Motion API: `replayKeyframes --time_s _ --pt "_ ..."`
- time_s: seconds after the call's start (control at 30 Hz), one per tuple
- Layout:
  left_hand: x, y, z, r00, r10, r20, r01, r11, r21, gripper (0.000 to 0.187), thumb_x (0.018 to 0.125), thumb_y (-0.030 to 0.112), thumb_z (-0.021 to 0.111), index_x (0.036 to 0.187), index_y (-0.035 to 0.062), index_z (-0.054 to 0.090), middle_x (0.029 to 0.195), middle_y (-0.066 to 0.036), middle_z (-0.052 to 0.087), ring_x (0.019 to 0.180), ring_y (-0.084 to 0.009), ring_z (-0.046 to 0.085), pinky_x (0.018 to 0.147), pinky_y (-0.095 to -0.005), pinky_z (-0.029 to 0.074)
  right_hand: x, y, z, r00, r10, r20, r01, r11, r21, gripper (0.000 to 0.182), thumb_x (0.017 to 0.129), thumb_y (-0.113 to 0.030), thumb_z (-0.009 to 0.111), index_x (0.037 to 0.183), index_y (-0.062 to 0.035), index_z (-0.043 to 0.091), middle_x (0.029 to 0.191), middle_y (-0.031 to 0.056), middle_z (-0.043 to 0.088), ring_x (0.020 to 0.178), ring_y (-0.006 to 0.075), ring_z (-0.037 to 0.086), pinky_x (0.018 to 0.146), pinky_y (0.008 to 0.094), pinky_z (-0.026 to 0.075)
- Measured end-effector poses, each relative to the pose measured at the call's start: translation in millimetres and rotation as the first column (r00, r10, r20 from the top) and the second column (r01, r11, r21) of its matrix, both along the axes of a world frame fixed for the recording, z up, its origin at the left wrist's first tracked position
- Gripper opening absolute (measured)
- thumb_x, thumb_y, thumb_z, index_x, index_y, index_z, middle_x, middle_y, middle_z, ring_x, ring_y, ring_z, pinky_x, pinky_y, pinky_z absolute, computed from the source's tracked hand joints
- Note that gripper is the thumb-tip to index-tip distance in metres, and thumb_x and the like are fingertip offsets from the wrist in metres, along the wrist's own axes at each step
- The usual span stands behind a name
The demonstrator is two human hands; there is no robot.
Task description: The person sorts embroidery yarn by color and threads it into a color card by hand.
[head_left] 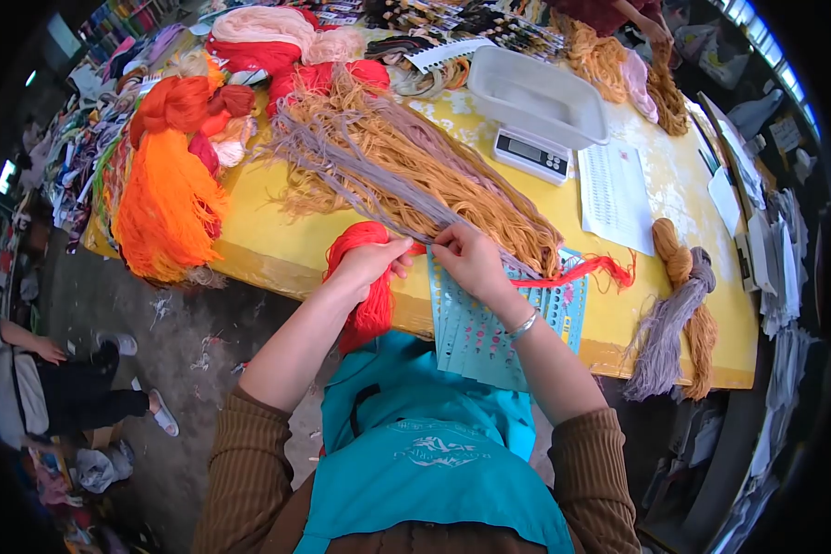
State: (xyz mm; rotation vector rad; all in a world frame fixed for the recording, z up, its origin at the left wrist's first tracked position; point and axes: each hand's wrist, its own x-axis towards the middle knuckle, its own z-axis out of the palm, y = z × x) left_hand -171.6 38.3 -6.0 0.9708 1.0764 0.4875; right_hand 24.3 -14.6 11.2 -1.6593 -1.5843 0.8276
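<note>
1. One orange skein (168,198) is draped over the left front edge of the surface (619,305).
2. Red yarn (367,312) is gripped by the left hand (374,266) at the front edge.
3. Gold yarn (489,217) is spread behind both hands.
4. Teal cards (475,342) are overlapped near the right hand (474,263); its fingertips are pinched together, but whether a strand is held cannot be told.
5. A scale (531,157) is topped by a tub (537,97).
6. A grey hank (672,319) is hung beside a gold one.

Bright middle, dark fisheye-warped edges
</note>
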Motion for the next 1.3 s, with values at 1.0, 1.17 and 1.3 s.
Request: replayKeyframes --time_s 1.0,1.17,1.3 --pt "7.3 8.6 8.0 0.91 0.006 0.414 0.146 0.931 -0.334 0.02 0.09 0.023 0.062 0.076 0.0189 0.049 0.053 0.008 0.037 0.041 -0.004 0.032 0.039 -0.0224 0.022 6.8 9.5 -0.9 0.944 0.01 -0.329 -0.079 0.977 -0.197 0.037 0.089 -0.034 0.067 0.102 -0.0003 0.059 0.073 0.0051 0.064 0.059 0.0114 0.058 0.056 0.0268 0.048" --pt "-78.5 27.8 24.9 0.433 0.461 0.775 -0.254 0.887 -0.386 0.025 0.098 0.021 0.051 0.074 0.0151 0.045 0.054 0.009 0.033 0.041 -0.004 0.031 0.038 -0.0206 0.025 3.4 6.0 2.2 0.982 0.006 -0.186 -0.043 0.979 -0.198 0.041 0.089 -0.04 0.065 0.102 -0.002 0.059 0.074 0.0082 0.066 0.061 0.0155 0.063 0.058 0.0306 0.05" --pt "-131.9 42.8 31.6 0.169 0.493 0.853 -0.465 0.803 -0.372 0.019 0.097 0.02 0.053 0.081 0.0102 0.051 0.06 0.006 0.04 0.045 -0.0046 0.035 0.041 -0.0211 0.029 1.3 7.7 -5.2 0.995 0.005 -0.099 -0.02 0.989 -0.147 0.029 0.085 -0.027 0.068 0.1 -0.0032 0.06 0.074 0.009 0.066 0.066 0.0192 0.065 0.062 0.0329 0.051"
